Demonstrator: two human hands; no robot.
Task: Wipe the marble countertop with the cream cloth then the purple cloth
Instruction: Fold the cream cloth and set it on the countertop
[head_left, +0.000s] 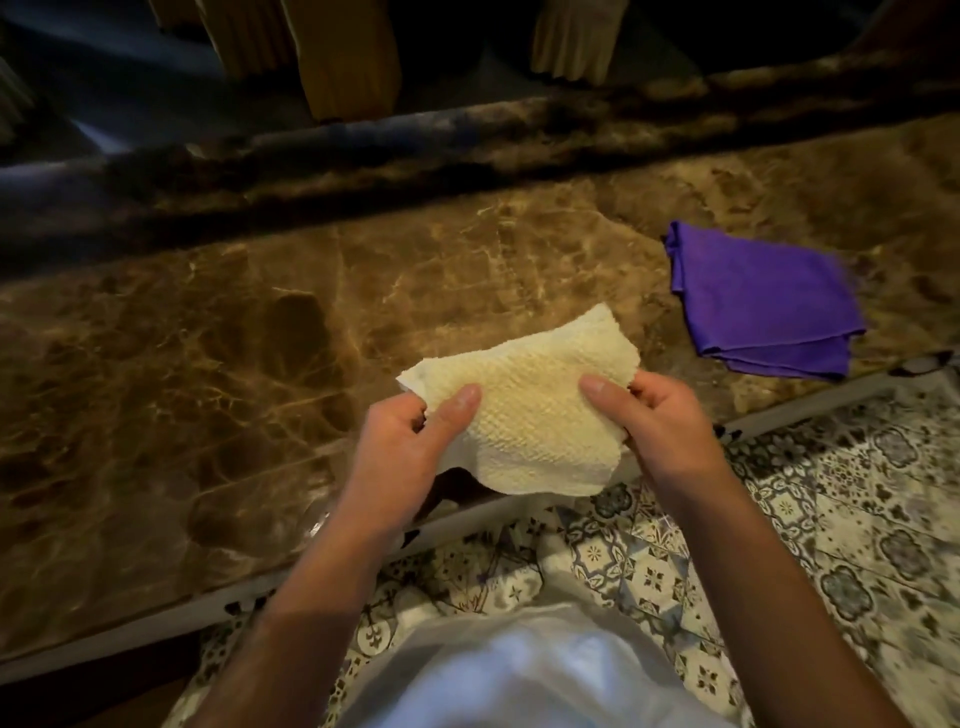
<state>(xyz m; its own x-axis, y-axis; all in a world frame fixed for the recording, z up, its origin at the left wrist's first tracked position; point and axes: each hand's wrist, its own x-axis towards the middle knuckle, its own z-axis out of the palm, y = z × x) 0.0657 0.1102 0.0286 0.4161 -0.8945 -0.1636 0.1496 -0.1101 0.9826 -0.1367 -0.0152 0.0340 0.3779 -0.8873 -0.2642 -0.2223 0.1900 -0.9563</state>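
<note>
I see a brown marble bench (218, 332) crossing the frame, patterned floor tiles (831, 519) at lower right and tan curtain folds (343, 57) at the top. Nothing blocks the bench surface. My left hand (405, 441) and right hand (660, 415) hold the cream cloth (535, 410) at centre, just above the bench's near edge, fingers clamped on its two ends; its long axis runs left to right. The folded purple cloth (763, 301) lies at right. No writing is readable.
</note>
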